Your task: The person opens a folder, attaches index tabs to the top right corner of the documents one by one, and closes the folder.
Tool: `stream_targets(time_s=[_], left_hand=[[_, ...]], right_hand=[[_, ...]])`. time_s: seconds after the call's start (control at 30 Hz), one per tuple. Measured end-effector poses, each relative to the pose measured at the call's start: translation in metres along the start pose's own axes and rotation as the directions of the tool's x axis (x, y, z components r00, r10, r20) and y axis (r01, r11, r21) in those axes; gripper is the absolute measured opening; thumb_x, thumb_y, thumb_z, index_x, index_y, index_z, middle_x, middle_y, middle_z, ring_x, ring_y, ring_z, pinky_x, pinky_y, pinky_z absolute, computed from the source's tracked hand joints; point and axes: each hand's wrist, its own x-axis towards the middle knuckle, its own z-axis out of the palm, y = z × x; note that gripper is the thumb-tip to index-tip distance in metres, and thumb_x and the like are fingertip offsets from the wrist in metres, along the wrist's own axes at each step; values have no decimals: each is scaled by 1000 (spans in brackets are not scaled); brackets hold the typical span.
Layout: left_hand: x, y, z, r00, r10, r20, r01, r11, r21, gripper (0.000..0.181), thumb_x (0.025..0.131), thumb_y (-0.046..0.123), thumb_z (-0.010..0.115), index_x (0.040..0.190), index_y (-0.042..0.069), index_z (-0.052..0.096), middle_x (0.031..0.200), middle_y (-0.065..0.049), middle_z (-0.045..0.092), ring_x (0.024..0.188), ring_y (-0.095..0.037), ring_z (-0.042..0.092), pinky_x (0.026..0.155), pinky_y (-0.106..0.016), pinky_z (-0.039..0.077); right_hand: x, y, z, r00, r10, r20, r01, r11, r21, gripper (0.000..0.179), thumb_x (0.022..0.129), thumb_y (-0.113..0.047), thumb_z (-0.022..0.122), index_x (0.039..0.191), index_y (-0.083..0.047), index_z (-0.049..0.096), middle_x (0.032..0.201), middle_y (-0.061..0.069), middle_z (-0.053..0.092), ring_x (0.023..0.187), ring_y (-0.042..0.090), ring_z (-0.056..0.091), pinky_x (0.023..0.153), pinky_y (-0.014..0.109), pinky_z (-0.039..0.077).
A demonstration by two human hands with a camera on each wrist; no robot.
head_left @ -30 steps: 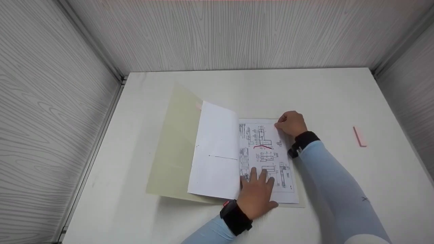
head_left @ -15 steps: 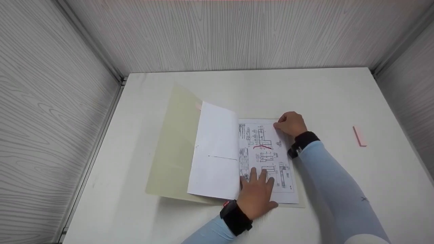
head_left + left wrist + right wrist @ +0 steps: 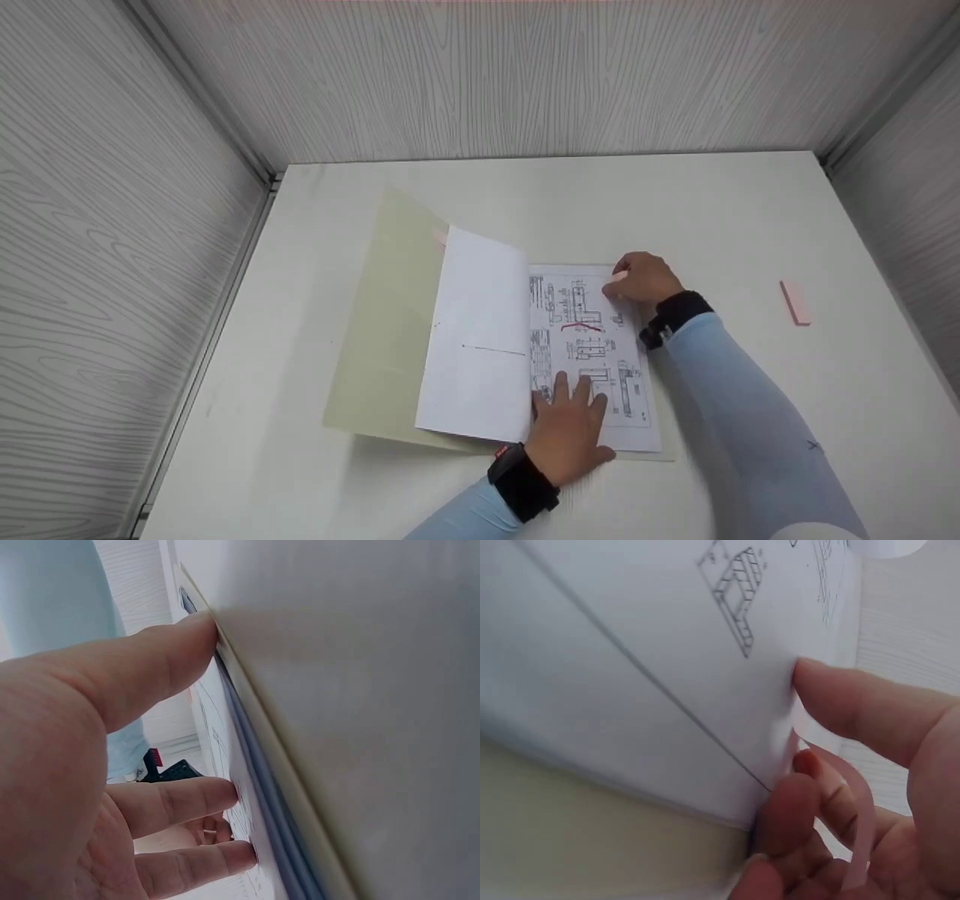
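On one drawing, left fingers outspread, right fingers around one pink strip.

A white bench is bordered by pale panels with a grey wood grain: its far edge is backed by one panel, its left and right edges are flanked by a left panel and a right panel. Along the left edge, a grey metal strip is fitted. Near the right edge, a pink pad is laid flat, edged in darker pink.
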Motion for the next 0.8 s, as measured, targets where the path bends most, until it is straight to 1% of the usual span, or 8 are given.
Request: stream_targets(time_s=[0.1,0.2,0.27,0.37,0.57,0.8], left_hand=[[0,1,0,1000,-2,-3,2,1000,2,77,75,63,69,137,21,54,146,-10,42,132,-43,35,89,-68,39],[1,1,0,1000,-6,-3,6,1000,7,77,75,64,69,137,21,54,146,-10,42,132,-43,35,90,-68,39],[1,0,0,1000,-8,-2,8,1000,4,77,74,64,69,137,21,54,146,-10,42,132,-43,35,90,-68,39],[1,1,0,1000,-10,5,10,1000,-5,77,74,63,70,137,21,53,146,-10,42,132,-43,34,90,-68,38],[0,1,0,1000,-5,-4,5,1000,11,77,74,64,70,136,21,53,145,-10,43,131,-42,35,89,-67,40],[1,1,0,1000,-5,12,5,1000,11,77,75,64,69,136,20,54,145,-10,43,132,-42,35,89,-68,40]], right_hand=[[-3,2,-3,999,-13,-40,13,1000,-8,32,87,-30,64,106,-4,62,108,17,61,87,30,56,73,39,44],[-4,6,-5,995,-34,-95,34,999,-5,25,89,-24,60,103,-3,65,101,16,64,81,29,58,67,36,45],[-2,9,-5,994,-31,-107,33,999,15,22,88,-19,61,102,-4,66,100,15,64,79,27,58,66,35,44],[2,15,-4,994,-23,-108,27,999,34,21,86,-17,63,101,-4,67,101,15,64,81,28,57,68,35,44],[4,18,-1,993,-15,-114,19,999,34,22,85,-23,66,97,-5,67,101,14,65,84,29,57,69,36,44],[4,17,1,988,-40,-149,40,999,-2,24,86,-28,66,92,-6,67,103,16,65,78,28,56,62,34,42]])
